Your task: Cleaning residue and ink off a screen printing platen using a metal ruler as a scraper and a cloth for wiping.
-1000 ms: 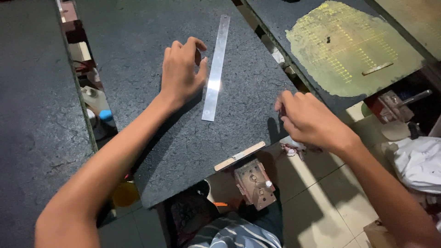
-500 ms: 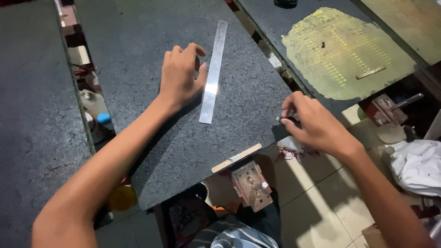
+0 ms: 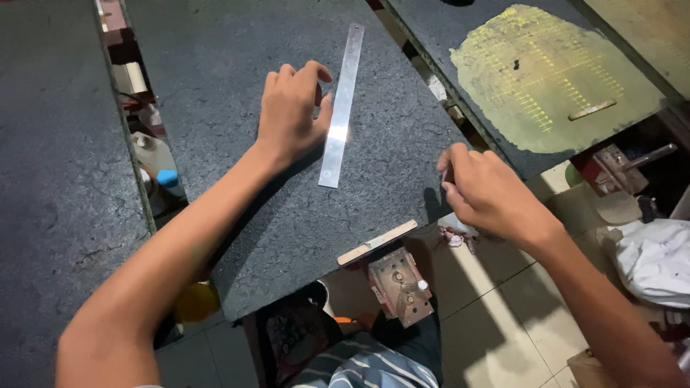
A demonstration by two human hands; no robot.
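Note:
A long steel ruler (image 3: pixel 345 86) lies lengthwise on a dark speckled stone slab (image 3: pixel 215 57). My left hand (image 3: pixel 291 115) rests flat on the slab just left of the ruler, with the thumb against its edge. My right hand (image 3: pixel 489 194) sits at the slab's right edge, near its front corner. Its fingers are curled tight and thumb and forefinger are pinched together. Whether something small is in that pinch is hidden.
A pale wooden strip (image 3: pixel 377 242) lies along the slab's front edge, with a rusty metal fixture (image 3: pixel 399 284) below it. Another slab with a yellow-green patch (image 3: pixel 546 72) lies to the right and a third slab (image 3: pixel 50 144) to the left. White cloth (image 3: pixel 654 259) lies on the tiled floor.
The right hand has crept a little along the slab's edge. The left hand and the ruler have stayed in place.

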